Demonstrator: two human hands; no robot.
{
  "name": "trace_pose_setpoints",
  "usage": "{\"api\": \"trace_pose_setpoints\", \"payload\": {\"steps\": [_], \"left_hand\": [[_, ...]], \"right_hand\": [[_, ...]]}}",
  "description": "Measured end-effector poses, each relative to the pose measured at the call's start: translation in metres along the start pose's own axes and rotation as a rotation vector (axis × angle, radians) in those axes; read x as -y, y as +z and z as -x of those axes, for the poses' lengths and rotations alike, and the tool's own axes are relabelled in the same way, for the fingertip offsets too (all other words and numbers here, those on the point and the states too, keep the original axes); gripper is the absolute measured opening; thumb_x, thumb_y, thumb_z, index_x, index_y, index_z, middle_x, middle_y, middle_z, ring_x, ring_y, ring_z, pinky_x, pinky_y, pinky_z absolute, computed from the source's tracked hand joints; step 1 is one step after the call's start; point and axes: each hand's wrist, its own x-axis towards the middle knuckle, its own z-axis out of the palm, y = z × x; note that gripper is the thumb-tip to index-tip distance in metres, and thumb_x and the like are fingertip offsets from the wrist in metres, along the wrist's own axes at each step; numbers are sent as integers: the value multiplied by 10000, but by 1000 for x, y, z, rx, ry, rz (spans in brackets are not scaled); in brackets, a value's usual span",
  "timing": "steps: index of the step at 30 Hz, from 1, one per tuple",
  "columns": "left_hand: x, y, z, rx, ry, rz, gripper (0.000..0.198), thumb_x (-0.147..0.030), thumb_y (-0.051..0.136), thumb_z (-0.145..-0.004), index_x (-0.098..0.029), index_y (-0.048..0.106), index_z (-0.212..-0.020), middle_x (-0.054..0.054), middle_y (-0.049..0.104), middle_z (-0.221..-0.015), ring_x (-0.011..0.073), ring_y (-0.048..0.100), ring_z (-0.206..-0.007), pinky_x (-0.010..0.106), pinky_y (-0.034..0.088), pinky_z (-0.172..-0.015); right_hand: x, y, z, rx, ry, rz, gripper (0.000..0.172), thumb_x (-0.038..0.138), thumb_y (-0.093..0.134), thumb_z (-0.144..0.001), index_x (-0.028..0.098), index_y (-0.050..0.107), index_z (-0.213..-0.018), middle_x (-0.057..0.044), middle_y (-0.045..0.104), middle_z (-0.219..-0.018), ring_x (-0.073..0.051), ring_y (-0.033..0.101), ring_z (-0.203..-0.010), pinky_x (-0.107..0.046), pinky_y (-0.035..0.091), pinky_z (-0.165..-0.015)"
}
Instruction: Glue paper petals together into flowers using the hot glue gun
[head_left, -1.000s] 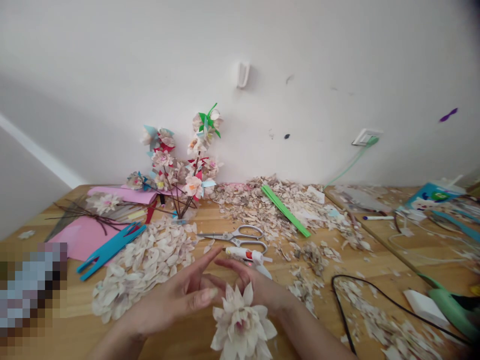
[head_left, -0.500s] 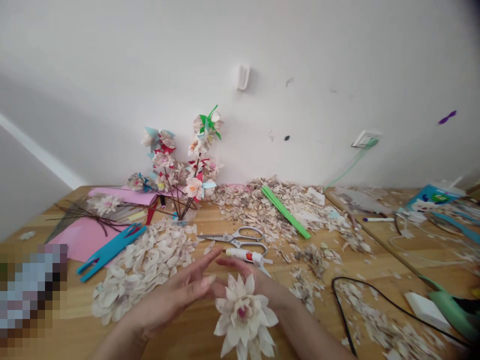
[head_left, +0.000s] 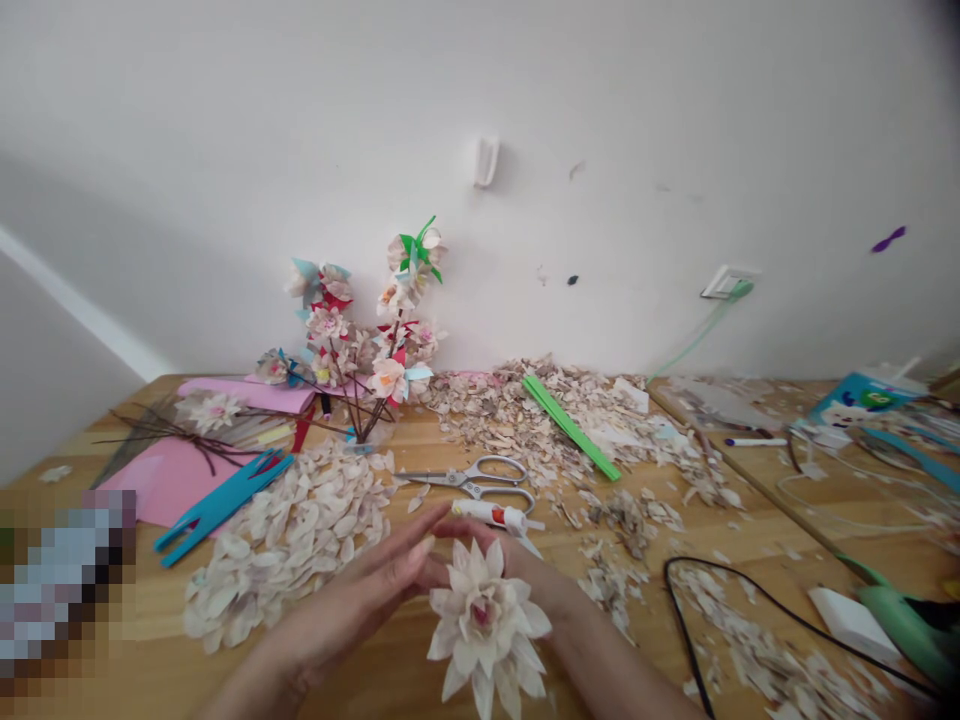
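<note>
A white, many-petalled handmade flower (head_left: 491, 635) with a pink centre faces me, low in the middle of the head view. My right hand (head_left: 517, 565) is behind the flower and holds it; most of the grip is hidden by the petals. My left hand (head_left: 382, 580) has its fingers stretched out, their tips meeting the right hand's fingers just above the flower. Beyond the hands are a white glue tube (head_left: 487, 514) and grey scissors (head_left: 476, 480). A heap of pale petals (head_left: 300, 535) spreads to the left of my left hand.
Finished flowers on twigs (head_left: 360, 350) stand by the wall. Blue folded strips (head_left: 221, 510) and pink paper (head_left: 169, 480) lie left, a green strip (head_left: 571, 428) over scraps behind. At right are a black cable (head_left: 787, 605), a green tool (head_left: 900, 615) and a drink carton (head_left: 862, 398).
My left hand's fingers have drawn closer to the right hand, and the gap between them has narrowed. The flower has tilted and risen slightly.
</note>
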Motion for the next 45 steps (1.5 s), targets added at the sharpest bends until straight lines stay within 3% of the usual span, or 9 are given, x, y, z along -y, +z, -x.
{"api": "trace_pose_setpoints", "payload": {"steps": [5,9,12,18,28,33,37,41,45], "left_hand": [[9,-3,-7,19,16,108,663,-462,425,-850,-202,206,-1420,113,702,-977,279,567,-1061,454,259,-986],[11,-4,-12,-1,-30,163,782,-497,450,-827,-218,49,-1438,129,640,-1139,271,553,-1073,442,269,-969],[10,-5,-13,-28,-46,118,859,-523,472,-805,-150,26,-1437,122,693,-982,269,571,-1022,415,277,-951],[4,-3,-9,-55,-34,110,836,-532,476,-794,-132,105,-1428,54,695,-784,234,607,-825,379,320,-878],[-8,-5,-6,-143,-61,37,695,-497,528,-777,-179,323,-1360,42,682,-765,236,606,-831,375,344,-841],[-16,-16,-2,-283,-48,-3,601,-333,597,-780,-172,375,-1314,83,690,-935,224,613,-907,383,374,-881],[-8,-33,-2,-434,-59,49,530,-256,642,-749,-165,454,-1236,91,702,-903,221,651,-858,388,445,-843],[9,-52,-2,-691,-49,190,362,-137,687,-675,-154,569,-1016,74,713,-809,189,681,-742,326,513,-752],[7,-69,8,-841,84,219,301,-71,659,-670,-161,588,-949,52,716,-763,177,682,-701,289,539,-677]], "right_hand": [[1,2,-2,-53,26,-150,401,350,700,-677,208,586,-1034,-1,633,-766,-136,594,-639,-251,439,-603],[5,0,-1,-92,-13,-177,458,274,762,-619,201,565,-1026,32,609,-692,-104,548,-542,-224,423,-544],[8,1,0,-156,-41,-140,523,219,798,-558,204,553,-1019,55,592,-678,-91,531,-515,-199,403,-504],[10,14,2,-210,-80,-103,616,105,813,-462,217,511,-987,74,598,-671,-82,530,-486,-182,388,-468],[3,16,-1,-263,-105,36,670,173,824,-474,219,436,-1019,86,615,-525,-97,528,-424,-186,374,-441],[-12,19,-5,-332,-199,28,627,231,798,-542,248,428,-1047,65,645,-613,-150,631,-566,-252,460,-558],[-28,21,-11,-373,-171,122,546,170,743,-579,265,480,-1049,36,682,-698,-188,662,-672,-309,491,-634],[-37,22,-16,-309,-146,125,520,189,694,-615,265,521,-1099,11,714,-770,-226,681,-782,-384,501,-750],[-35,23,-14,-253,-92,224,515,167,672,-643,268,555,-1134,0,720,-778,-242,675,-857,-414,488,-821]]}}
